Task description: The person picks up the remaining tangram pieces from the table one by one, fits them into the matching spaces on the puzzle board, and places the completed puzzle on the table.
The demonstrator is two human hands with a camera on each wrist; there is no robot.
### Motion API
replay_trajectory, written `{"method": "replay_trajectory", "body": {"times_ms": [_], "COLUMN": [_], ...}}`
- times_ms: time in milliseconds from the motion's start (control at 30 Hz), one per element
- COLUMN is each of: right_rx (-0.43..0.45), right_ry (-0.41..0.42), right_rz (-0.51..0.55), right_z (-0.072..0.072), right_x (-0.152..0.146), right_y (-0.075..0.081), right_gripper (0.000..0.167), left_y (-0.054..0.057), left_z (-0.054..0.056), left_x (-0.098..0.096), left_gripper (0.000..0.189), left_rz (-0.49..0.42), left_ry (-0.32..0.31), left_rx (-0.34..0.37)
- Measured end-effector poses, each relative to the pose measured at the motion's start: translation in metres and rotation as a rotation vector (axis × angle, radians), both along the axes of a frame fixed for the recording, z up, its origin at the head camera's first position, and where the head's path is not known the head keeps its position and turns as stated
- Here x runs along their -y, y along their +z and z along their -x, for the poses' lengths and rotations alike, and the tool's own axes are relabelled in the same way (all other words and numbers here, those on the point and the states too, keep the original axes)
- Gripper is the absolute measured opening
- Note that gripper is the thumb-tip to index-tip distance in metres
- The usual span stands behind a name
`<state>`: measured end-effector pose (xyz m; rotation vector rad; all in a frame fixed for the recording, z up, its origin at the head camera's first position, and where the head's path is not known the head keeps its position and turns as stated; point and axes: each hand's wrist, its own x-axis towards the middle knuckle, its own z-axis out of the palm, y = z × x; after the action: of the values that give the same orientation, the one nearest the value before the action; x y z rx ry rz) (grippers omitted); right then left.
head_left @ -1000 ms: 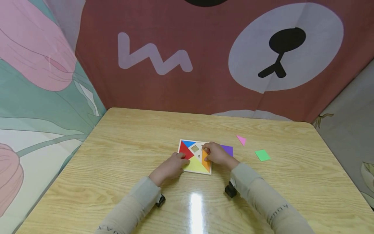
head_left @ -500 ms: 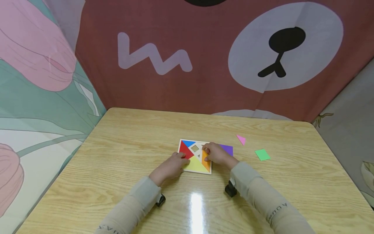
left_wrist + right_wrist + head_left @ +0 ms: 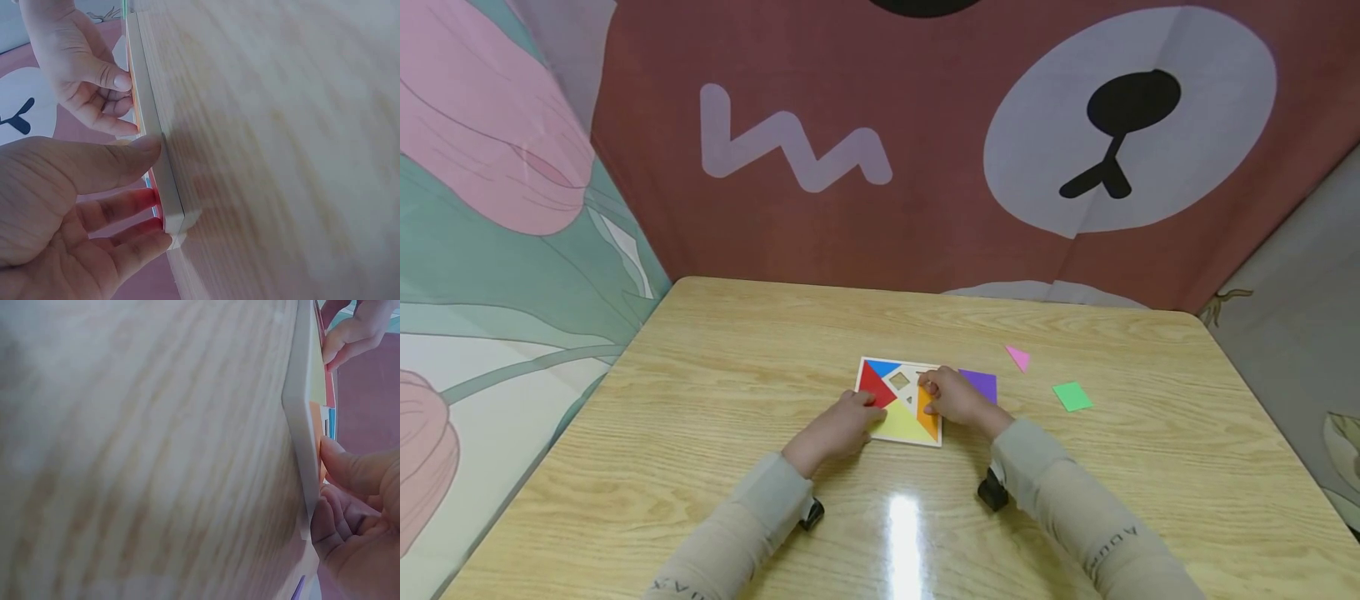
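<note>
A tangram board [image 3: 145, 100] with a pale frame lies flat on the table, holding blue [image 3: 882, 367], red [image 3: 874, 385], yellow [image 3: 904, 423] and orange pieces [image 3: 929, 421]. Bare base with small cut-outs shows between them. At the near left corner my left hand [image 3: 841, 427] holds the board: in the left wrist view the thumb lies at the near edge, fingertips on the red piece and corner. My right hand [image 3: 958, 396] pinches the orange piece at the board's right side, thumb on its face and other fingers curled. That hand hides the board's far right corner.
Just right of the board lies a purple piece [image 3: 981, 383], partly behind my right hand. Farther right on the wooden table [image 3: 737, 358] are a pink triangle [image 3: 1019, 357] and a green square [image 3: 1072, 397]. A printed cloth backdrop [image 3: 925, 233] stands behind the table.
Both hands stay almost still on the board and its pieces. The whole head view has shifted very slightly.
</note>
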<state>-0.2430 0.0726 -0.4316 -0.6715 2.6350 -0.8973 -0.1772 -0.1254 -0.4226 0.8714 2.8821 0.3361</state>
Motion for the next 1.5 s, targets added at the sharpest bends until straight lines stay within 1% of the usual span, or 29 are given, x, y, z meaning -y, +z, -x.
{"method": "replay_trajectory", "body": {"times_ms": [200, 367, 433, 633, 833, 1000, 1233, 1367, 1500], "right_rx": [0.006, 0.009, 0.008, -0.005, -0.014, -0.044, -0.060, -0.070, -0.063], "right_ry": [-0.035, -0.066, -0.070, -0.058, -0.044, -0.036, -0.016, -0.008, -0.013], "right_rz": [-0.019, -0.039, -0.041, -0.030, -0.027, -0.009, 0.042, 0.070, 0.071], "right_z": [-0.003, -0.004, -0.004, -0.006, -0.009, -0.010, -0.012, -0.013, -0.013], "right_x": [0.000, 0.000, 0.000, -0.003, -0.006, -0.008, -0.016, -0.020, -0.023], "right_y": [-0.001, -0.002, -0.003, -0.003, -0.003, -0.004, -0.003, -0.003, -0.003], "right_gripper": [0.036, 0.032, 0.031, 0.029, 0.029, 0.027, 0.027, 0.029, 0.027], "left_y": [0.001, 0.001, 0.001, -0.001, -0.002, -0.002, -0.001, -0.001, -0.002], "left_z": [0.000, 0.000, 0.000, 0.001, 0.002, 0.002, 0.002, 0.001, 0.001], "left_x": [0.000, -0.001, 0.000, 0.000, 0.001, 0.001, 0.000, 0.001, 0.001], "left_gripper": [0.032, 0.032, 0.032, 0.027, 0.030, 0.028, 0.031, 0.030, 0.027], "left_rz": [0.003, -0.002, -0.001, 0.000, -0.009, -0.009, -0.002, -0.011, -0.019], "left_ry": [0.028, 0.034, 0.032, 0.004, 0.011, 0.006, 0.017, 0.002, -0.017], "left_rx": [0.049, 0.069, 0.065, 0.015, 0.039, 0.029, 0.057, 0.037, 0.006]}}
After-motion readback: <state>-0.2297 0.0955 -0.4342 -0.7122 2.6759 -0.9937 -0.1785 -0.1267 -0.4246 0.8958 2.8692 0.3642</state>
